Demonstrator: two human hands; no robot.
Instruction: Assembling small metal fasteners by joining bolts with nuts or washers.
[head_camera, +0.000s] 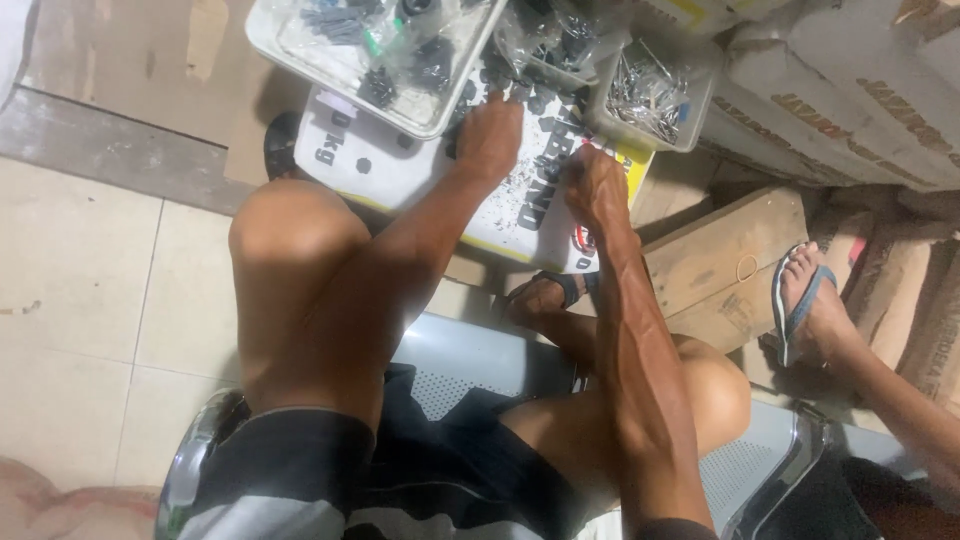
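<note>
Both hands rest on a white printed sack (400, 170). The left hand (490, 135), fingers curled, touches small dark parts (520, 95) near its far edge; the right hand (592, 185) pinches something tiny beside scattered metal bits (525, 185).

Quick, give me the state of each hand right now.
Left hand: knuckles up on the white sack among small dark parts; grip cannot be told.
Right hand: fingers curled down there; contents hidden.

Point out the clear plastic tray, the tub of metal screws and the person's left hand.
clear plastic tray (300, 50), head view, left rim.
tub of metal screws (700, 110), head view, right wall.
left hand (490, 135), head view, back of hand.
</note>
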